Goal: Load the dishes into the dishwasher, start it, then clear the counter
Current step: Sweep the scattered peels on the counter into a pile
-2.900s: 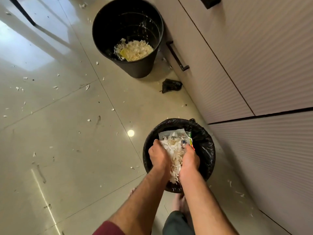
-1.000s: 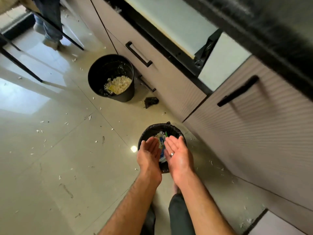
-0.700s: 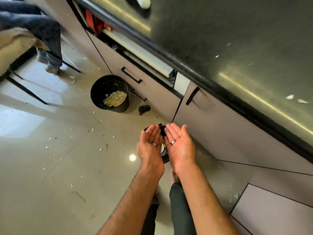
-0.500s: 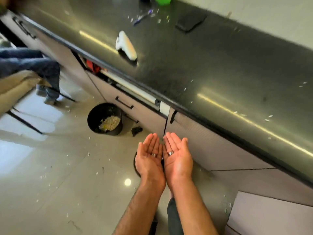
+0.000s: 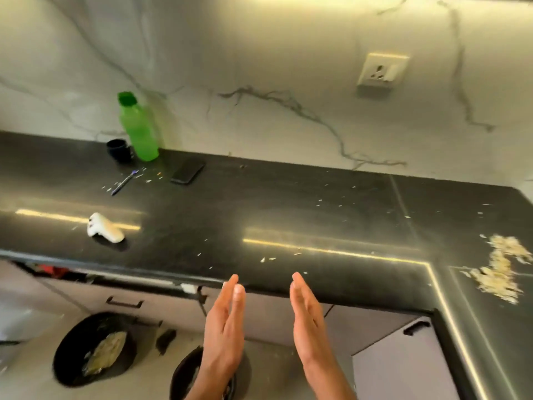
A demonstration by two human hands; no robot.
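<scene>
Scraps (image 5: 500, 271) lie on the tabletop (image 5: 288, 203) beyond my right hand (image 5: 310, 321); it and my left hand (image 5: 226, 321) are spread, empty, ready to scoop.

The counter (image 5: 288, 209) is black and glossy, flecked with pale scraps and crossed by thin yellow streaks of reflected light. A heap of cream-coloured peelings (image 5: 500, 269) lies on its right part. The wall (image 5: 259, 67) is white marble with grey veins, and the socket (image 5: 380, 72) on it is white. The bottle (image 5: 138, 128) is bright green with a darker green cap; the cup (image 5: 118, 150) beside it is black, as is the phone (image 5: 187, 170). The pen (image 5: 124, 182) is blue. A white gadget (image 5: 105, 228) lies near the front edge. The cabinets (image 5: 398, 370) are pale grey with black handles. Both bins, the far bin (image 5: 69, 356) and the near bin (image 5: 184, 370), are black.
</scene>
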